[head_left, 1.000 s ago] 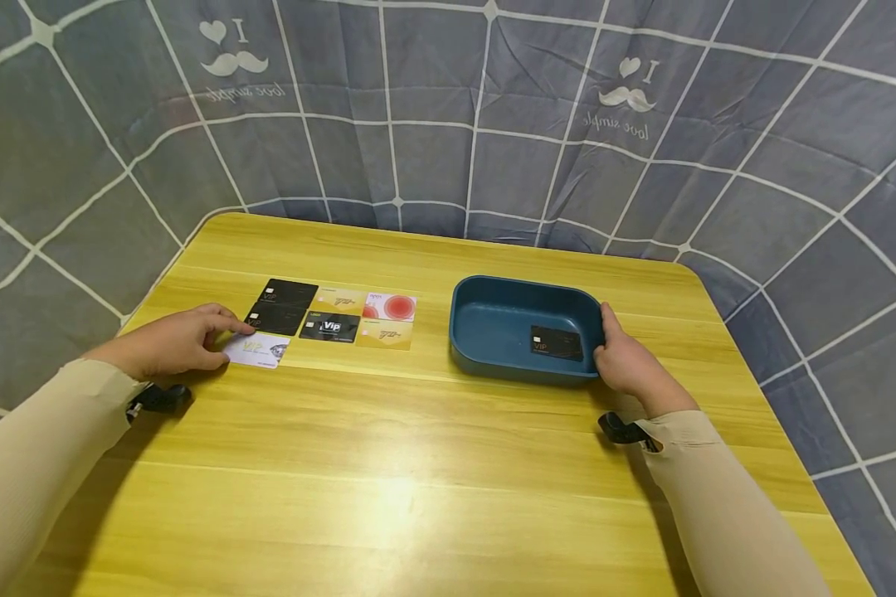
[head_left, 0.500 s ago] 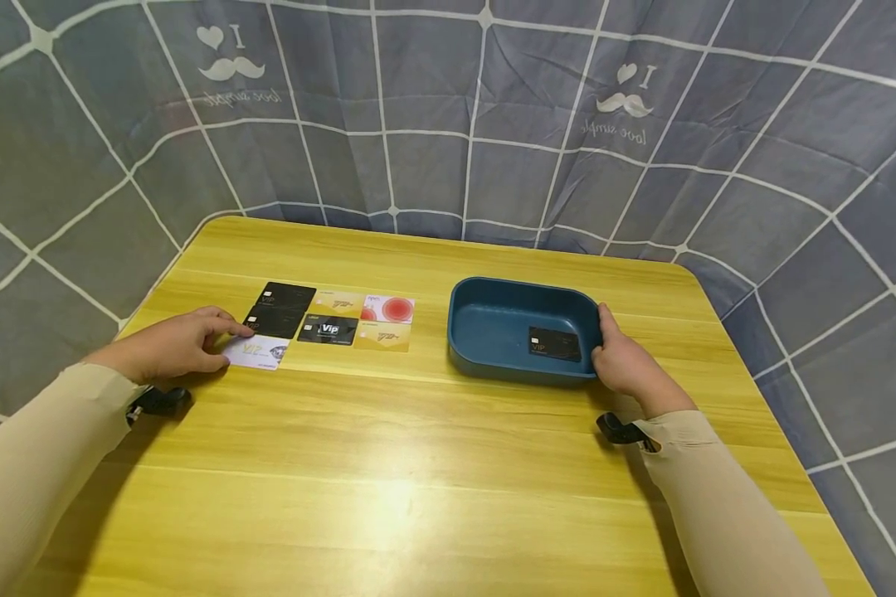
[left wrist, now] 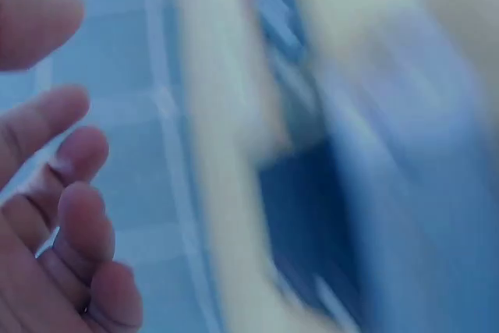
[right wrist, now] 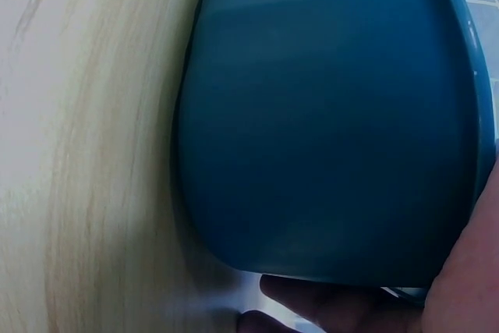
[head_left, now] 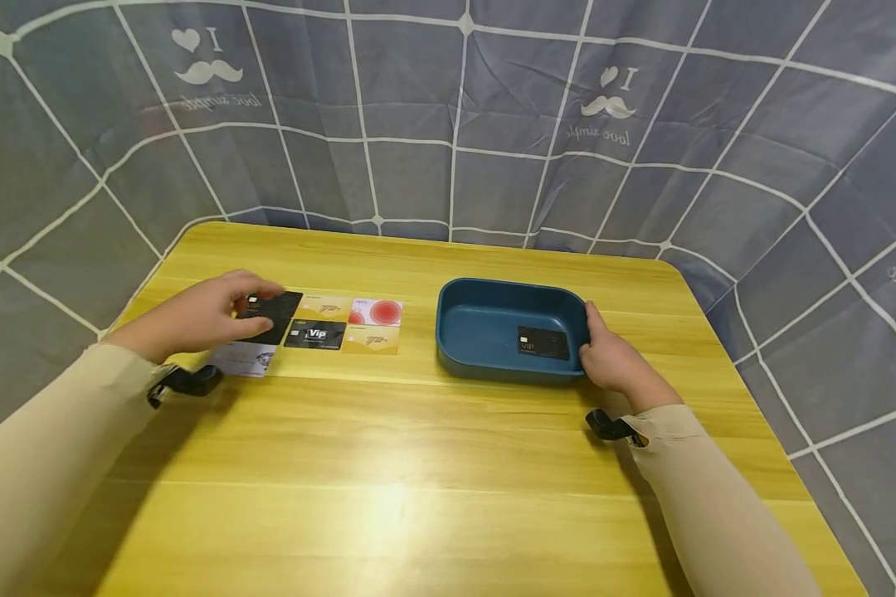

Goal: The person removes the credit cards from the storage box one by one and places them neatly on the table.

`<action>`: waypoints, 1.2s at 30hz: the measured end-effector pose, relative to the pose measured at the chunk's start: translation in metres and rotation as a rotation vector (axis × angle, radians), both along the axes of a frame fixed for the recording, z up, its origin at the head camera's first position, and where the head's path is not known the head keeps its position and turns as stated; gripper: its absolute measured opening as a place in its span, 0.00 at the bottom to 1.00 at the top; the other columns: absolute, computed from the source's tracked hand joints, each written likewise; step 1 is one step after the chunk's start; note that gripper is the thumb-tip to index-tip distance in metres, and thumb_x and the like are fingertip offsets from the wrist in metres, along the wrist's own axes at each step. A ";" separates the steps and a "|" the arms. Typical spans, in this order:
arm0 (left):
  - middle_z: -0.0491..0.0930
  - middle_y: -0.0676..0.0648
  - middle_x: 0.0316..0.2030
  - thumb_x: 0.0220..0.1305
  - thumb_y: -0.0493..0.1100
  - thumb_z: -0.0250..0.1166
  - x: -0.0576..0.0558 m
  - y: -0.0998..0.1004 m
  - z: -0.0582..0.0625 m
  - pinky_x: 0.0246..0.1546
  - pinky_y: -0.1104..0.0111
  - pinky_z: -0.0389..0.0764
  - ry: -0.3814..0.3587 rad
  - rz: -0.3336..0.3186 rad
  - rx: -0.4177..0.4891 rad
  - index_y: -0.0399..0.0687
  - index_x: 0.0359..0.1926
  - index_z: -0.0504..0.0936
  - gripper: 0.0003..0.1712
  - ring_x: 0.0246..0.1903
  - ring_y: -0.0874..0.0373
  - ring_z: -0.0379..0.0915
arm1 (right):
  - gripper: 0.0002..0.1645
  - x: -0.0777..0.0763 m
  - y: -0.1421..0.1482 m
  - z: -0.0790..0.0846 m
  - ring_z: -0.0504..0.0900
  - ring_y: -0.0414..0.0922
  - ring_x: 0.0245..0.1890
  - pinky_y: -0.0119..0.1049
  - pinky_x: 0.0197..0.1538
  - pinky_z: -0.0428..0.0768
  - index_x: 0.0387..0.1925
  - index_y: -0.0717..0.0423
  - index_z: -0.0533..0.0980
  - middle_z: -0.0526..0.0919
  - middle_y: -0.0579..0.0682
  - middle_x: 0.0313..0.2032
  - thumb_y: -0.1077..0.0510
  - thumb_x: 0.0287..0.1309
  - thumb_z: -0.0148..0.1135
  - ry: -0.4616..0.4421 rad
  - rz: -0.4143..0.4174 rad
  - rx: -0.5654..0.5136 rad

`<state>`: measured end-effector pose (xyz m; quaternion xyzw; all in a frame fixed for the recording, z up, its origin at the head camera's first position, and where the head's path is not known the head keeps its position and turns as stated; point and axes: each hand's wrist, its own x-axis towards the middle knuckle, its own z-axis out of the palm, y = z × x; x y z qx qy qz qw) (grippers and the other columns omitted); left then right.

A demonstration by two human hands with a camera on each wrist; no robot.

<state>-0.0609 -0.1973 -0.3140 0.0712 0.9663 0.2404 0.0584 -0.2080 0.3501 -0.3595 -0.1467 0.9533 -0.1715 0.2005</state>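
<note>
My left hand (head_left: 202,315) hovers over the left end of a group of cards, thumb and fingers apart, nothing between them. Its loosely bent fingers also show in the left wrist view, where the cards are blurred. Beneath it lie black VIP cards (head_left: 278,308), partly covered, and a white card (head_left: 245,360). My right hand (head_left: 618,365) holds the right end of a blue rectangular box (head_left: 508,369), thumb by the rim; the right wrist view shows fingers (right wrist: 312,298) at its end wall. One black VIP card (head_left: 543,342) lies in the box.
Right of the black cards are a black Vip card (head_left: 315,334), a gold card (head_left: 325,308), another gold card (head_left: 371,340) and a red-and-pink card (head_left: 376,313). A grey checked curtain (head_left: 418,108) surrounds the far edge of the wooden table (head_left: 388,497).
My left hand has lifted off the white card's edge and moved up and right over the black cards. The right hand stays at the box, and the head view has shifted slightly.
</note>
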 end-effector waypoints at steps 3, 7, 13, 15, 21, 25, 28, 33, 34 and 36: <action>0.79 0.42 0.58 0.71 0.46 0.70 -0.030 0.056 0.018 0.41 0.60 0.74 0.063 -0.060 0.077 0.45 0.73 0.75 0.32 0.41 0.51 0.71 | 0.46 0.000 0.000 0.000 0.74 0.69 0.69 0.63 0.70 0.72 0.82 0.61 0.24 0.59 0.77 0.75 0.60 0.77 0.34 0.002 -0.001 -0.003; 0.80 0.46 0.61 0.70 0.51 0.70 -0.074 0.135 0.029 0.48 0.57 0.77 0.073 -0.193 0.145 0.48 0.76 0.72 0.37 0.47 0.50 0.75 | 0.46 -0.001 0.001 -0.004 0.72 0.69 0.70 0.63 0.71 0.70 0.83 0.62 0.25 0.58 0.76 0.76 0.60 0.77 0.35 0.001 0.001 -0.010; 0.75 0.47 0.69 0.71 0.54 0.69 -0.127 0.224 0.023 0.55 0.59 0.81 -0.038 -0.314 0.201 0.51 0.80 0.65 0.42 0.52 0.52 0.80 | 0.46 -0.001 -0.003 -0.009 0.72 0.68 0.71 0.62 0.73 0.69 0.83 0.62 0.26 0.58 0.75 0.77 0.61 0.76 0.35 0.018 0.010 -0.018; 0.75 0.46 0.70 0.72 0.53 0.68 -0.141 0.243 0.016 0.58 0.60 0.81 -0.064 -0.328 0.214 0.51 0.80 0.64 0.41 0.55 0.53 0.80 | 0.46 -0.002 -0.005 -0.010 0.69 0.68 0.73 0.62 0.74 0.67 0.83 0.62 0.25 0.57 0.74 0.77 0.61 0.77 0.36 0.023 0.012 -0.024; 0.73 0.43 0.72 0.72 0.50 0.68 -0.171 0.280 -0.006 0.68 0.57 0.76 -0.125 -0.351 0.242 0.48 0.80 0.65 0.41 0.70 0.48 0.72 | 0.46 -0.002 -0.006 -0.008 0.67 0.67 0.75 0.62 0.75 0.66 0.83 0.60 0.25 0.56 0.74 0.78 0.60 0.77 0.36 0.017 0.003 -0.023; 0.74 0.44 0.72 0.72 0.48 0.69 -0.183 0.295 -0.022 0.72 0.57 0.72 -0.153 -0.372 0.225 0.47 0.79 0.67 0.39 0.72 0.49 0.69 | 0.46 -0.001 -0.004 -0.007 0.65 0.68 0.75 0.63 0.75 0.65 0.83 0.59 0.24 0.55 0.74 0.78 0.60 0.77 0.37 0.007 -0.005 -0.021; 0.74 0.44 0.72 0.72 0.46 0.69 -0.187 0.304 -0.033 0.73 0.58 0.70 -0.159 -0.402 0.219 0.47 0.78 0.68 0.38 0.73 0.50 0.69 | 0.47 0.000 -0.003 -0.007 0.66 0.68 0.75 0.63 0.75 0.65 0.83 0.59 0.25 0.56 0.74 0.78 0.60 0.77 0.37 0.008 -0.010 -0.028; 0.73 0.48 0.74 0.71 0.47 0.70 -0.188 0.312 -0.046 0.75 0.60 0.69 -0.187 -0.438 0.142 0.50 0.78 0.69 0.38 0.73 0.53 0.69 | 0.47 0.001 -0.003 -0.006 0.67 0.67 0.75 0.62 0.75 0.65 0.83 0.59 0.25 0.56 0.74 0.78 0.60 0.76 0.36 0.015 -0.018 -0.036; 0.73 0.48 0.74 0.70 0.47 0.71 -0.187 0.313 -0.048 0.74 0.60 0.69 -0.197 -0.436 0.119 0.51 0.78 0.69 0.39 0.73 0.53 0.69 | 0.47 0.001 -0.003 -0.006 0.67 0.67 0.75 0.62 0.75 0.65 0.83 0.59 0.25 0.57 0.73 0.78 0.60 0.76 0.36 0.014 -0.021 -0.038; 0.73 0.49 0.74 0.67 0.49 0.73 -0.186 0.315 -0.051 0.74 0.59 0.70 -0.221 -0.426 0.067 0.53 0.78 0.69 0.41 0.71 0.53 0.70 | 0.46 0.001 -0.002 -0.006 0.68 0.67 0.74 0.62 0.75 0.66 0.83 0.59 0.25 0.58 0.74 0.78 0.60 0.76 0.36 0.020 -0.021 -0.034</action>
